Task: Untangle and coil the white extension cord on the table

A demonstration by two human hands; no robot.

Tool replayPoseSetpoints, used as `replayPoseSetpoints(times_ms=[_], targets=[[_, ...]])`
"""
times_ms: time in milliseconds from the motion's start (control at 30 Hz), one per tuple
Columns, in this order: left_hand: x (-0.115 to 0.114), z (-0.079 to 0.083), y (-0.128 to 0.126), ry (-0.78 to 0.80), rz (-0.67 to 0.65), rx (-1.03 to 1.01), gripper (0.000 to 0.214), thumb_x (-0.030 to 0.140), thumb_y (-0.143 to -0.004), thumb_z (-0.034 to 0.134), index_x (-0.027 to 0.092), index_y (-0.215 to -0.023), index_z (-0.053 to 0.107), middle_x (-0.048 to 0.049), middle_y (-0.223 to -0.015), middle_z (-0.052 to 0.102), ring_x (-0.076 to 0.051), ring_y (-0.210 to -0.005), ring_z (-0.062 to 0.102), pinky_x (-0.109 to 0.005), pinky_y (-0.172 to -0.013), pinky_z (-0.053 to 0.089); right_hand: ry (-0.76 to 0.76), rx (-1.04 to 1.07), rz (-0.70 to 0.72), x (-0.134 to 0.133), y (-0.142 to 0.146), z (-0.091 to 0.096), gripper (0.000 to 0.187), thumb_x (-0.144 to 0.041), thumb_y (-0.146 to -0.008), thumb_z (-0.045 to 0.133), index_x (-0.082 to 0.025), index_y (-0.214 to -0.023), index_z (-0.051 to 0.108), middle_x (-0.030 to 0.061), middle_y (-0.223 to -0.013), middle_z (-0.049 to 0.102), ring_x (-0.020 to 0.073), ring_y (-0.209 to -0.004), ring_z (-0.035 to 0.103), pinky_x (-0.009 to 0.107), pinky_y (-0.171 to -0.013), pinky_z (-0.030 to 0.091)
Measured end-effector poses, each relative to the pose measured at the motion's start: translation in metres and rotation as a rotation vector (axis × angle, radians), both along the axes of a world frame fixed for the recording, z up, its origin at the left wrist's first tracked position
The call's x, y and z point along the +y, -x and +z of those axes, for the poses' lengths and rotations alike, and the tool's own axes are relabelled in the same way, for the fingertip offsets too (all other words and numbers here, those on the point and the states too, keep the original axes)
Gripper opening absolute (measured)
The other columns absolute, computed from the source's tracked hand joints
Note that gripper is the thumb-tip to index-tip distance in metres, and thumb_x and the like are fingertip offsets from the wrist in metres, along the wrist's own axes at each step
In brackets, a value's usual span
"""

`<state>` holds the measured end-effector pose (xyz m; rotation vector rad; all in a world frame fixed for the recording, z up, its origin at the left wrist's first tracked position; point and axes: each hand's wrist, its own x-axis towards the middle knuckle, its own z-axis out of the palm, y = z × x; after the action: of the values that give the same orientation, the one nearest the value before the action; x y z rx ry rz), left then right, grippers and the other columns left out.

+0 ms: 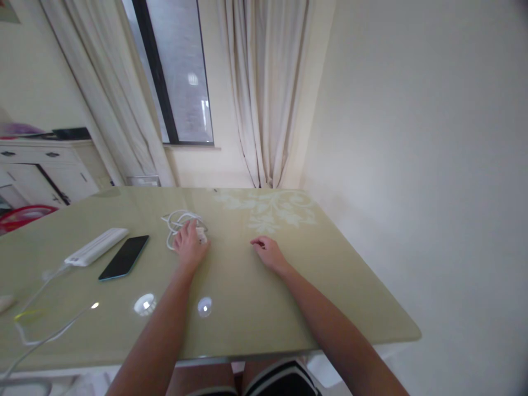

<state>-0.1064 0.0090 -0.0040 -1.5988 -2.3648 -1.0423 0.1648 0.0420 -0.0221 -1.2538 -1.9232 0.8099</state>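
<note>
My left hand [188, 246] rests on the glossy olive table [256, 297], fingers curled over a coiled white cable [178, 221] with a small white plug at its end. Whether the fingers grip the cable or only lie on it is unclear. About a hand's width to the right, my right hand [267, 252] lies on the bare tabletop with fingers loosely curled, holding nothing I can see.
A black phone [124, 257] lies face up left of my left hand, beside a white power strip [97, 247] whose cord trails off the left edge. A window with pale curtains [264, 93] is behind; a white cabinet [45, 170] stands at left. A wall bounds the right side.
</note>
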Motion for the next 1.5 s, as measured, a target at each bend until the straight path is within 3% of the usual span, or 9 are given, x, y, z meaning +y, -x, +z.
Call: replayPoseSetpoints(times_ms=[100, 333, 533, 767, 933, 1133, 1233, 1333, 1500], targets=[[-0.005, 0.002, -0.019, -0.048, -0.126, 0.105, 0.088, 0.037, -0.081, 0.076, 0.022, -0.160, 0.040, -0.0176, -0.165, 0.038, -0.042, -0.147, 0.038, -0.059, -0.121, 0.027, -0.027, -0.013, -0.001, 0.001, 0.001, -0.003, 0.024, -0.014, -0.095, 0.058, -0.019, -0.105, 0.079, 0.0097, -0.110, 0.077, 0.0191, -0.100, 0.071, 0.034, -0.094, 0.054], [-0.012, 0.002, -0.052, -0.046, -0.361, 0.228, 0.033, 0.021, -0.095, 0.055, 0.023, -0.123, 0.073, -0.0154, -0.136, 0.067, -0.035, -0.131, 0.056, -0.058, -0.123, 0.023, -0.112, -0.095, 0.039, -0.003, 0.001, -0.003, 0.023, -0.013, -0.094, 0.058, -0.016, -0.106, 0.078, 0.0097, -0.103, 0.075, 0.0175, -0.091, 0.067, 0.031, -0.089, 0.051], [-0.015, -0.014, -0.096, 0.086, -0.830, 0.021, 0.046, 0.031, -0.099, 0.054, 0.023, -0.144, 0.059, -0.0132, -0.144, 0.064, -0.029, -0.135, 0.056, -0.045, -0.117, 0.039, -0.141, -0.136, 0.050, -0.003, 0.001, -0.001, 0.027, -0.006, -0.089, 0.056, -0.016, -0.103, 0.077, 0.0101, -0.104, 0.075, 0.0195, -0.095, 0.066, 0.031, -0.092, 0.049], [-0.016, -0.022, -0.098, 0.134, -0.921, -0.066, 0.049, 0.030, -0.097, 0.055, 0.022, -0.146, 0.058, -0.0148, -0.144, 0.064, -0.030, -0.134, 0.059, -0.045, -0.116, 0.042, -0.163, -0.176, 0.084, -0.004, 0.000, 0.000, 0.026, -0.005, -0.087, 0.057, -0.018, -0.097, 0.077, 0.0083, -0.101, 0.073, 0.0195, -0.095, 0.064, 0.031, -0.092, 0.048], [-0.017, -0.009, -0.091, 0.081, -0.826, 0.114, 0.043, 0.022, -0.096, 0.055, 0.023, -0.138, 0.066, -0.0163, -0.139, 0.067, -0.035, -0.130, 0.060, -0.051, -0.115, 0.040, -0.153, -0.178, 0.079, -0.005, 0.001, 0.001, 0.020, -0.008, -0.091, 0.058, -0.016, -0.094, 0.077, 0.0091, -0.098, 0.072, 0.0188, -0.091, 0.063, 0.032, -0.091, 0.048], [-0.015, 0.003, -0.049, -0.059, -0.188, 0.228, 0.043, 0.021, -0.093, 0.056, 0.018, -0.134, 0.067, -0.0251, -0.150, 0.053, -0.045, -0.139, 0.048, -0.062, -0.113, 0.036, -0.137, -0.160, 0.063, -0.005, -0.001, -0.001, 0.019, -0.011, -0.093, 0.060, -0.016, -0.099, 0.078, 0.0089, -0.100, 0.073, 0.0169, -0.089, 0.065, 0.029, -0.087, 0.049], [-0.015, -0.001, -0.028, 0.078, 0.034, 0.157, 0.055, 0.028, -0.091, 0.063, 0.014, -0.143, 0.060, -0.0312, -0.136, 0.060, -0.050, -0.127, 0.056, -0.064, -0.099, 0.046, -0.135, -0.155, 0.073, -0.005, -0.001, -0.001, 0.020, -0.011, -0.093, 0.060, -0.016, -0.100, 0.078, 0.0093, -0.101, 0.073, 0.0169, -0.090, 0.065, 0.030, -0.088, 0.050], [-0.013, -0.003, -0.022, 0.232, -0.002, 0.142, 0.063, 0.029, -0.092, 0.061, 0.012, -0.152, 0.051, -0.0313, -0.117, 0.067, -0.049, -0.114, 0.064, -0.059, -0.090, 0.052, -0.138, -0.131, 0.081, -0.005, 0.000, -0.002, 0.020, -0.011, -0.093, 0.059, -0.015, -0.100, 0.077, 0.0096, -0.102, 0.072, 0.0167, -0.089, 0.066, 0.031, -0.089, 0.051], [-0.008, 0.000, -0.040, 0.171, -0.162, 0.112, 0.063, 0.033, -0.099, 0.053, 0.009, -0.156, 0.044, -0.0278, -0.121, 0.069, -0.042, -0.114, 0.068, -0.054, -0.098, 0.052, -0.103, 0.082, -0.012, 0.001, 0.000, -0.008, 0.033, -0.015, -0.092, 0.059, -0.019, -0.123, 0.071, 0.0105, -0.116, 0.070, 0.0169, -0.092, 0.066, 0.031, -0.083, 0.055]])
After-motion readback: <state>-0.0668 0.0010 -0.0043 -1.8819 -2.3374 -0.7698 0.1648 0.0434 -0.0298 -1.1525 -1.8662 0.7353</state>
